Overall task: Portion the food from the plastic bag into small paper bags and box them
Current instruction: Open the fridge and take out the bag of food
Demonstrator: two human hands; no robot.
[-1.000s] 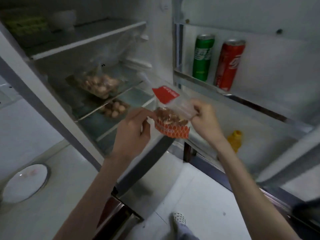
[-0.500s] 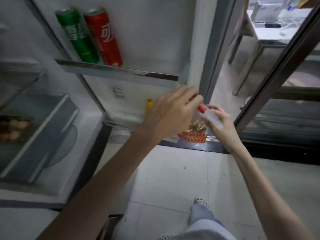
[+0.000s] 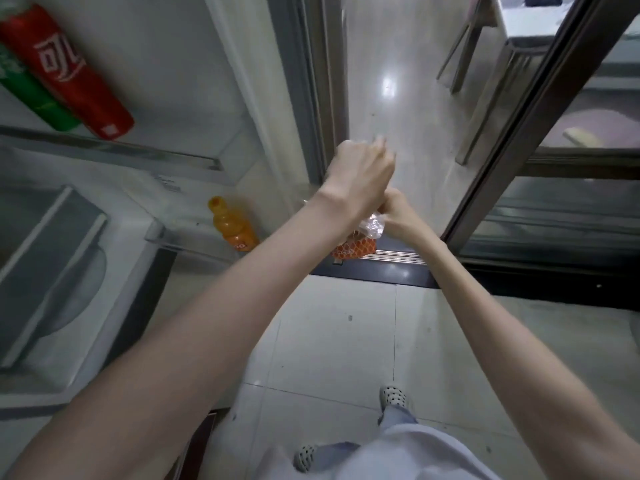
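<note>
Head view, looking down past both forearms: the plastic bag [image 3: 360, 237], clear at the top with an orange netted bottom, hangs near the middle of the frame, above the dark door sill [image 3: 377, 271]. The right hand [image 3: 398, 211] pinches the crumpled clear top of the bag, its fingers curled on the plastic. The left hand [image 3: 362, 174] sits just above it at about twelve o'clock from the bag, clenched into a loose fist; whether those fingers grip the bag's neck or only a fold of it, I cannot tell, since the hand hides that part. A second ago the bag was held up in front of the open fridge shelves, with its red header spread between the two hands. Since then the view has swung away from the shelves toward the fridge door, and the bag has dropped lower and been bunched at its top. The red can [image 3: 69, 74] and green can [image 3: 31, 95] now lie at ten o'clock in the door rack, and the orange bottle [image 3: 232, 226] stands at nine o'clock from the bag. A table [image 3: 540, 15] shows at one o'clock, well apart, beyond the doorway. My reading is that the bag has been fetched and is being carried out. No paper bags or box are in view, so portioning has not begun.
</note>
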